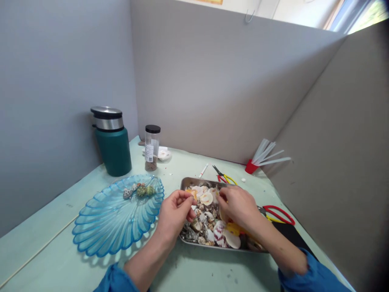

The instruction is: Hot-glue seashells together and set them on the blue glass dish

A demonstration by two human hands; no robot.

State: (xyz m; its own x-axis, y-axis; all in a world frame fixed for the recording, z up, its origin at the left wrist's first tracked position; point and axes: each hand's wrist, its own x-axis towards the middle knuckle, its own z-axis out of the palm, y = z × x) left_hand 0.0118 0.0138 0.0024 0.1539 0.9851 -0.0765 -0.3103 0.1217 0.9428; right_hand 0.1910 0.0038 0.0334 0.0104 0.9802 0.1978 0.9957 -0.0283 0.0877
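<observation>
Over a metal tray [223,248] full of seashells, my left hand [178,207] is closed, thumb and forefinger pinched together. Whatever is between them is too small to name. My right hand [238,203] hangs over the tray's right part with curled fingers, and what they hold, if anything, is hidden. Between the hands lie pale scallop-like shells [206,198] and many small spiral shells. Nearer me in the tray are a purple-and-white striped shell [220,233] and a cream shell [232,239]. A yellow object [233,228] sits partly under my right forearm; its kind is unclear.
To the left stands a blue shell-shaped dish [121,223] with several small shells [141,190]. Behind are a green bottle [114,150] and a black-lidded jar [151,150]. Pliers [224,177], red-handled scissors [278,214] and a red cup of glue sticks [251,166] lie right. Grey partitions surround the table.
</observation>
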